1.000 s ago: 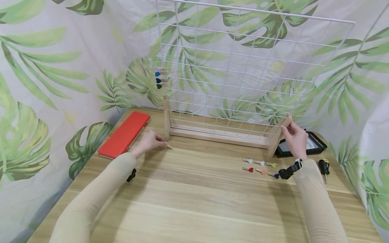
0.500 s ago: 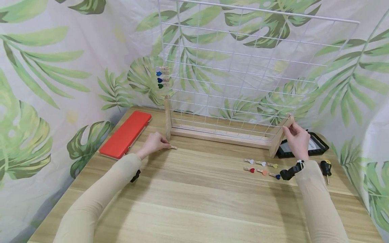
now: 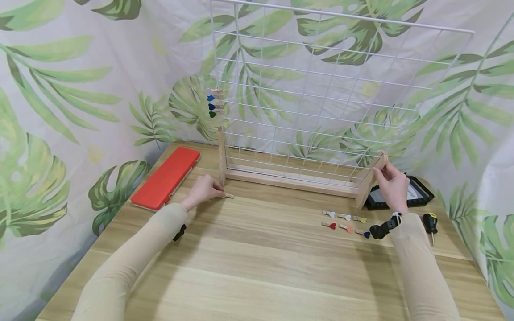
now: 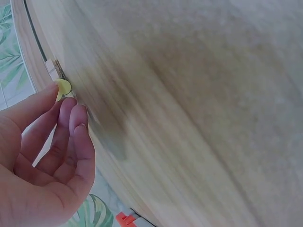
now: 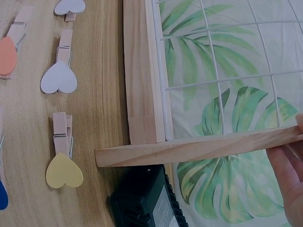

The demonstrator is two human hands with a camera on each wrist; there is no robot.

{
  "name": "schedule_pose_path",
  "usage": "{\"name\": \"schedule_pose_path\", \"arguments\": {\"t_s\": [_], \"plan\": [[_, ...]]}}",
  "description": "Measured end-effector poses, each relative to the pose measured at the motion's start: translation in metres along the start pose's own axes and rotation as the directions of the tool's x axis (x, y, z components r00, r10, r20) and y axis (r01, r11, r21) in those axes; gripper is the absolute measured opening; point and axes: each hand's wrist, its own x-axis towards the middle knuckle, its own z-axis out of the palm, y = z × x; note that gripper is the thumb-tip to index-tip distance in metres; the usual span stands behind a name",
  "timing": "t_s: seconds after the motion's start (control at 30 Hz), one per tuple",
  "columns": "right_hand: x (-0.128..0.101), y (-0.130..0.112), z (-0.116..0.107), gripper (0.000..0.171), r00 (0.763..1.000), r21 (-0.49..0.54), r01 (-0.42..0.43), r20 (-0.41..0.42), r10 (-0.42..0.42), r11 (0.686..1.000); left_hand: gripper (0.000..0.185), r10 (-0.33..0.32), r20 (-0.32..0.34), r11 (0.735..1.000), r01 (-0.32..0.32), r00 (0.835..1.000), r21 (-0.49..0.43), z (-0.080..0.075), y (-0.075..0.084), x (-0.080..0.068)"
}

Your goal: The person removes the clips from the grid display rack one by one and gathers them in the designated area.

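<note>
Two hands are working at opposite ends of the wire grid stand (image 3: pixel 305 178). The left hand (image 3: pixel 202 189) is resting on the wooden table (image 3: pixel 257 267) by the stand's left upright, its fingertips pinching a small wooden clothespin (image 3: pixel 229 195) — in the left wrist view the clip's yellow heart (image 4: pixel 61 88) is showing between thumb and fingers. Over the last second that clip has been sliding a little rightward along the table, away from the upright, so in my judgement it is being drawn clear for picking up. The right hand (image 3: pixel 391 183) is still gripping the top of the slanted right foot (image 5: pixel 199 149), fingers curled round it, steadying the frame. Six heart clothespins (image 3: pixel 345 221) are lying in two rows near the right wrist; four more are clipped to the grid's left edge (image 3: pixel 214 102). A red case (image 3: pixel 166 177) is lying to the left — a black device (image 3: pixel 405 194) and screwdriver (image 3: pixel 430 221) to the right.
</note>
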Motion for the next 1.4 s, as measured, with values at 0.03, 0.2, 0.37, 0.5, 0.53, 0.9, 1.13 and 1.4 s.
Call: {"name": "schedule_pose_path", "arguments": {"t_s": [0.03,0.2,0.37,0.5,0.53,0.9,1.13,1.4], "plan": [[0.0,0.0,0.0,0.043,1.0,-0.005,-0.003,0.0,0.003,1.0,0.014,0.0,0.0,1.0,0.0,1.0,0.001,0.0,0.0,0.0],[0.0,0.0,0.0,0.043,1.0,0.003,0.002,-0.005,-0.002,1.0,0.015,0.006,-0.004,1.0,-0.006,1.0,0.007,-0.003,0.002,-0.001],[0.0,0.0,-0.001,0.043,1.0,0.022,0.007,-0.002,-0.007,1.0,0.019,0.001,0.038,0.999,0.001,0.999,-0.048,-0.014,0.001,0.002],[0.0,-0.002,-0.003,0.044,1.0,0.026,0.001,0.005,-0.001,1.0,0.028,-0.051,0.012,0.995,0.052,0.999,-0.085,-0.045,0.001,0.007],[0.0,-0.002,-0.003,0.044,1.0,0.024,-0.001,0.005,0.001,1.0,0.031,-0.058,-0.009,0.994,0.057,0.998,-0.09,-0.056,0.002,0.009],[-0.003,-0.007,-0.003,0.042,0.999,0.0,-0.038,0.011,0.038,0.999,0.04,-0.001,-0.337,0.955,-0.098,0.941,-0.279,-0.16,0.038,0.019],[-0.003,-0.004,-0.002,0.044,1.0,0.033,-0.017,0.008,0.017,0.999,0.049,0.071,-0.405,0.938,-0.2,0.911,-0.284,-0.191,0.069,0.031],[-0.003,-0.003,0.0,0.043,1.0,0.051,0.007,-0.006,-0.007,0.999,0.043,0.051,-0.412,0.939,-0.184,0.91,-0.291,-0.195,0.081,0.038]]}}
